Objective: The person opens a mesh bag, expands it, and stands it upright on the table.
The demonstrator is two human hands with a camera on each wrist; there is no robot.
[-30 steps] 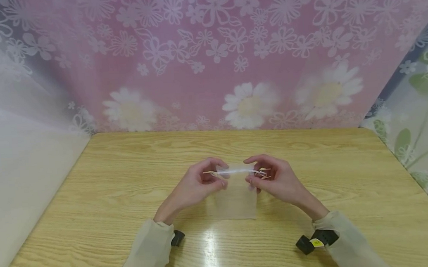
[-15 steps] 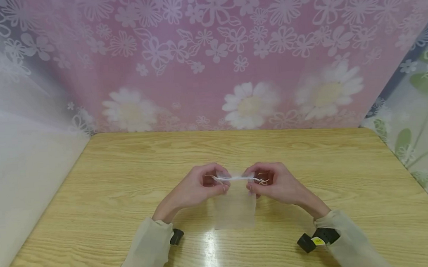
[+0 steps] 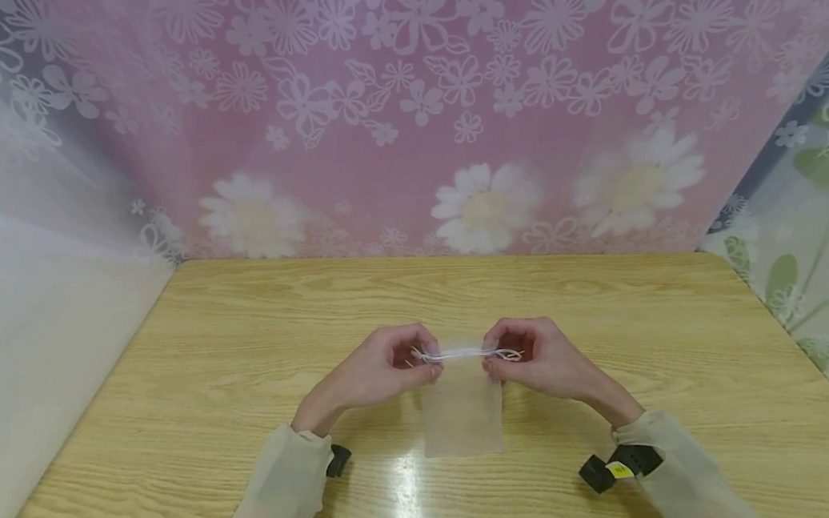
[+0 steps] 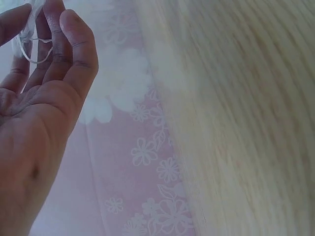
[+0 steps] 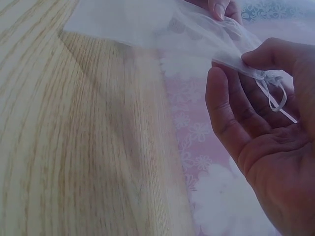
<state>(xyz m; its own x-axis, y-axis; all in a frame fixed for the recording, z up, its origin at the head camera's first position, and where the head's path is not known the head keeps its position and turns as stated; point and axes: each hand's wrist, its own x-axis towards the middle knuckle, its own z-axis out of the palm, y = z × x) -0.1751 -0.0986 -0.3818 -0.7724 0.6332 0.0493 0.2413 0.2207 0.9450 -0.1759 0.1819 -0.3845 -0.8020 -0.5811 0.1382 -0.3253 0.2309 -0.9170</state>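
A sheer white drawstring pouch (image 3: pixel 463 420) hangs between both hands, its gathered top edge uppermost and its flat body below. At its top left corner the left hand (image 3: pixel 382 367) pinches it between thumb and fingers. My right hand (image 3: pixel 537 360) pinches the top right corner in the same way. White cord loops stick out at both ends; in the right wrist view a knotted cord (image 5: pixel 278 93) dangles over the palm. Another cord loop (image 4: pixel 37 60) shows by the left fingers in the left wrist view. Whether the pouch's bottom touches the table cannot be told.
A wood-grain table (image 3: pixel 245 319) lies under the hands. Behind it hangs a pink floral curtain (image 3: pixel 379 165), with pale cloth at the left and leaf-patterned cloth (image 3: pixel 812 263) at the right. Black wrist devices (image 3: pixel 599 473) are strapped at both cuffs.
Both hands have come a little nearer the body with the pouch, whose body hangs lower in view. The right fingers have closed in on its top corner.
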